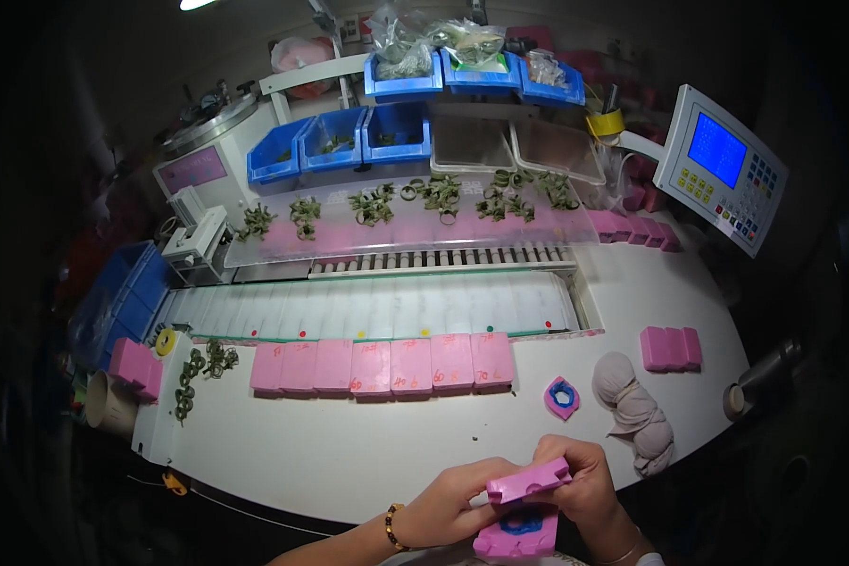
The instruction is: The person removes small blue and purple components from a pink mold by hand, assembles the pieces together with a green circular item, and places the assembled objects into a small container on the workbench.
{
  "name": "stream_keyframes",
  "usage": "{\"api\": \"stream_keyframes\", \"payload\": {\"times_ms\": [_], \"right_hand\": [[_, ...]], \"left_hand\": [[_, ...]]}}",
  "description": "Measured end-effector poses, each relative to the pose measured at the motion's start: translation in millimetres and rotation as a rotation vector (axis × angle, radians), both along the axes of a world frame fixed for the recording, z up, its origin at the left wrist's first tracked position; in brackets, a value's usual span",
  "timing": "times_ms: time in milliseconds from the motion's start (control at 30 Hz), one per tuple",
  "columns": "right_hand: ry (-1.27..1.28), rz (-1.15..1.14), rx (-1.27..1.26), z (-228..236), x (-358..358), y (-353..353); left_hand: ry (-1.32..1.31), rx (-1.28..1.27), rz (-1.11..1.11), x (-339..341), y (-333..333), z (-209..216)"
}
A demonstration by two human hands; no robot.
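At the table's front edge I hold a pink rubber mold in two parted pieces. The upper piece [526, 483] is tilted up above the lower piece [516, 544], whose face shows a dark blue shape [523, 521]. My left hand [460, 502] grips the mold from the left, thumb at the gap between the pieces. My right hand [583, 483] is closed round its right side, with some fingertips hidden behind the pink rubber. Just beyond my hands lies a small pink mold piece [550, 407] bearing a bright blue ring-like form [563, 395].
A row of pink mold blocks [387, 368] lines the front of a recessed white conveyor [368, 304]. Greenish ring clusters [373, 204] lie on a translucent shelf under blue bins [333, 138]. To the right are a grey cloth bundle [630, 410], more pink blocks [670, 349] and a control panel [722, 165].
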State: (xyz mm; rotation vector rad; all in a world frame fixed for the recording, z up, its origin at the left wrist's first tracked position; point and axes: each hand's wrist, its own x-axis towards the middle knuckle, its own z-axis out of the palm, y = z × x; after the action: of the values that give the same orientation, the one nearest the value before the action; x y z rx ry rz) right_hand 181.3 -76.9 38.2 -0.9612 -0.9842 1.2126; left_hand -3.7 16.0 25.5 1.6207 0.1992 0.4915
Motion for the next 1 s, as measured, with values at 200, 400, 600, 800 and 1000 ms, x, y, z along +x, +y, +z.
{"api": "stream_keyframes", "payload": {"times_ms": [200, 400, 600, 800, 1000], "right_hand": [[0.092, 0.139, 0.004, -0.8, -0.7, 1.1], [-0.551, -0.369, 0.177, -13.9, -13.9, 14.6], [-0.420, -0.387, 0.114, -14.9, -7.4, 16.6], [-0.300, -0.308, 0.152, -16.8, -17.3, 10.5], [-0.273, -0.366, 0.200, -4.0, -13.7, 18.0]], "left_hand": [[0.068, -0.125, -0.129, -7.0, 5.7, -2.5], [0.098, -0.419, 0.257, 1.3, -0.8, -5.9], [0.024, -0.328, 0.196, 2.2, 3.3, 5.1], [0.011, -0.313, 0.321, 3.2, -8.7, -2.2], [-0.013, -0.363, 0.508, 7.3, -14.6, -6.2]]}}
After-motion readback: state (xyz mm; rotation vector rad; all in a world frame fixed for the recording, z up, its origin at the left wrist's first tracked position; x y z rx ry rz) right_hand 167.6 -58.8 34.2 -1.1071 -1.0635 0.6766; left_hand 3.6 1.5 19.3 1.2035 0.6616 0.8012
